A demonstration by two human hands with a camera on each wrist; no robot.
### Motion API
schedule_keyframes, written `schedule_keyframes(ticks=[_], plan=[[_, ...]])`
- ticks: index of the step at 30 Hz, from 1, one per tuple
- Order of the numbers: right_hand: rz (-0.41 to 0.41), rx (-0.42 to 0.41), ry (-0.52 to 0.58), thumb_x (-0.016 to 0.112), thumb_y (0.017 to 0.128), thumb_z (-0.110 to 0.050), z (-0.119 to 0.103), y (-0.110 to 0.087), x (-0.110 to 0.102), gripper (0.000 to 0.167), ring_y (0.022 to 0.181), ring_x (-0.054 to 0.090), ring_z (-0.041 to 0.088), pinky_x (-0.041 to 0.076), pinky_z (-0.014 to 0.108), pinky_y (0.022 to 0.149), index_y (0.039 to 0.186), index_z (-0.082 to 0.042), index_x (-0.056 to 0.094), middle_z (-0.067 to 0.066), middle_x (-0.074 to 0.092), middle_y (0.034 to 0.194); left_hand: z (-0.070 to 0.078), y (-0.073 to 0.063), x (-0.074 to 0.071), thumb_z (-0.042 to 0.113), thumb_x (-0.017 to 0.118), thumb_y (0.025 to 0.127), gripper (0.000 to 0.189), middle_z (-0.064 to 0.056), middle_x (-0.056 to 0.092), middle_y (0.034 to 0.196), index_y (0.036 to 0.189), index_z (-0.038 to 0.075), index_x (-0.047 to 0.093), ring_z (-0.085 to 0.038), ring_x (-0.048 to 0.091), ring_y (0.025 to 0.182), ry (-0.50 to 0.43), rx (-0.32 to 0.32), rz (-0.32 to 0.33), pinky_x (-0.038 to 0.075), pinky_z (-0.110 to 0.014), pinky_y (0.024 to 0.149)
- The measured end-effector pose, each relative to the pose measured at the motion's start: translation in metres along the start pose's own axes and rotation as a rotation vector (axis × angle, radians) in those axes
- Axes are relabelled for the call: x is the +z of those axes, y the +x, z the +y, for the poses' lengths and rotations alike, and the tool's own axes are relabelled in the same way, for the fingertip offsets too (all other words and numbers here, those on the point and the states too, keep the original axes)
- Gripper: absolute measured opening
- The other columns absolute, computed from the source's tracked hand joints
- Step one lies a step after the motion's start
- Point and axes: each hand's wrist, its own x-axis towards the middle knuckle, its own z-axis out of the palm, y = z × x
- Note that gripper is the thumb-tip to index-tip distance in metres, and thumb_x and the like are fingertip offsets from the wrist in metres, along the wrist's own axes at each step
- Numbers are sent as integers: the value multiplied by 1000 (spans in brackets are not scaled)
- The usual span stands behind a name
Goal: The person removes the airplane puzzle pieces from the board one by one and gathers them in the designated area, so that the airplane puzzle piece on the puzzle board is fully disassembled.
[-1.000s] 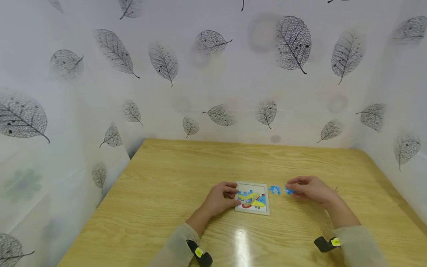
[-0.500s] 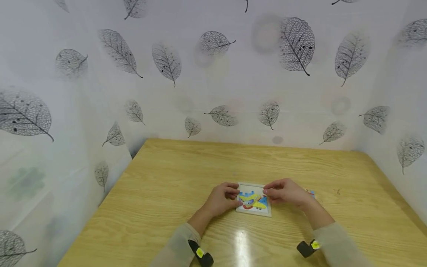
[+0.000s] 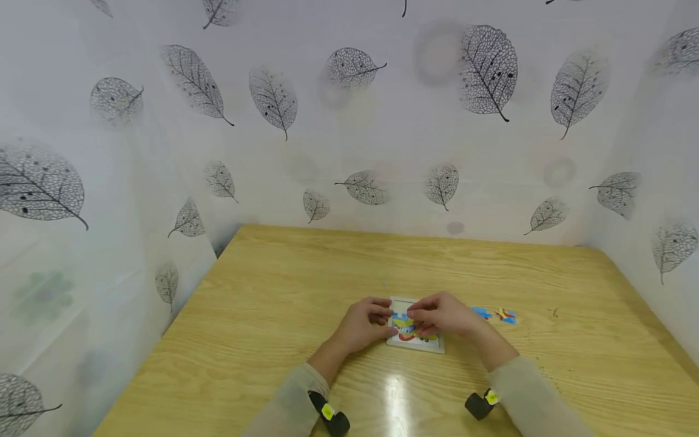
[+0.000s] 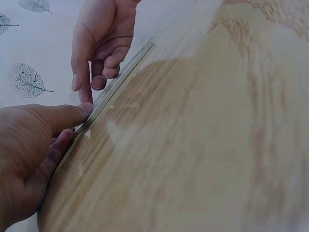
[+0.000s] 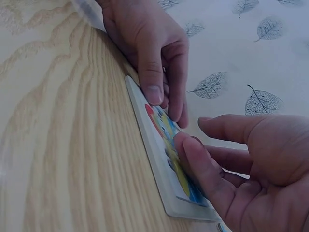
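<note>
A square jigsaw tray (image 3: pixel 435 349) with a pale frame and a yellow, red and blue airplane picture lies on the table. My left hand (image 3: pixel 360 328) grips its left edge, the thumb on the border. Over the tray's upper part is my right hand (image 3: pixel 448 315), bent fingers low over the picture and hiding part of it. The right wrist view shows its fingertips close to the picture surface (image 5: pixel 169 140); I cannot tell whether a piece is between them. Loose jigsaw pieces lie right of the tray: a blue one (image 3: pixel 480 312) and a red, yellow and blue one (image 3: pixel 506 315).
The wood-grain table (image 3: pixel 284 273) reaches back to a pale leaf-printed curtain (image 3: pixel 382 121), which also hangs at both sides. Each sleeve bears a black wrist camera, the left one (image 3: pixel 335 422) and the right one (image 3: pixel 479 405), both low over the table.
My right hand has moved left from the loose pieces to over the tray, uncovering the red, yellow and blue piece. My left hand keeps its grip on the tray's edge.
</note>
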Motion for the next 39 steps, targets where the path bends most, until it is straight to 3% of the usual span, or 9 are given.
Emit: schedule_keyframes(ticks=[11,18,27,33,39], plan=[[61,4,-110,62,100,-19,-6,6,15,30,72,69,15,61,30,68,116,6,68,10,72,92,-1,0,-2,18,84,81,36,-8,62,134,112,2,74,-12,64,98,2,-2,5,54,-18,84],[71,-14,-165,63,97,-10,-10,6,21,20,67,67,15,59,30,63,109,6,64,13,65,88,1,-2,-1,14,84,81,37,-11,62,134,113,-1,73,-14,65,97,-28,-2,-8,55,-20,85],[82,-25,-137,63,96,-7,-10,5,21,19,69,66,15,60,30,65,109,8,62,13,65,89,-1,0,0,16,84,81,40,-9,61,134,115,0,72,-14,65,99,-34,-3,0,54,-18,86],[67,-7,-40,62,96,-4,-11,4,19,17,80,68,17,61,32,72,107,9,60,14,63,97,0,1,2,9,84,79,49,-13,63,130,122,-6,67,-18,66,99,-77,20,7,55,-18,84],[51,-12,37,62,96,-2,-7,6,18,19,81,70,17,62,32,74,109,12,58,14,67,93,1,1,1,10,84,79,50,-13,65,127,123,-4,67,-18,65,100,-63,4,11,54,-18,85]])
